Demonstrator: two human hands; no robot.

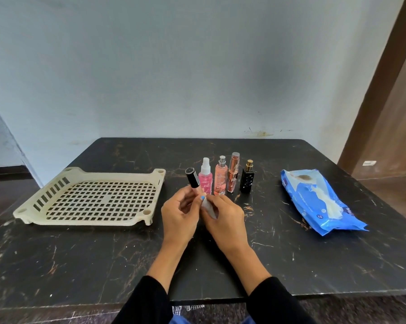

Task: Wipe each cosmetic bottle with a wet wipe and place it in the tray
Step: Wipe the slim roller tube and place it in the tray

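Tray holds nothing; wipe pack open, wipes showing.

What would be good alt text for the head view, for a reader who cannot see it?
Over a dark table, the left hand holds a black bottle while the right hand holds a wipe against it. Four bottles stand behind, a tray with nothing in it lies left, and a blue wipe pack right.

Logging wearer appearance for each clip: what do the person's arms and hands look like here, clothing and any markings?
Both arms wear long black sleeves ending partway up the forearms. The left hand and right hand are bare, with no gloves, rings or watch visible. One nail shows light blue polish.
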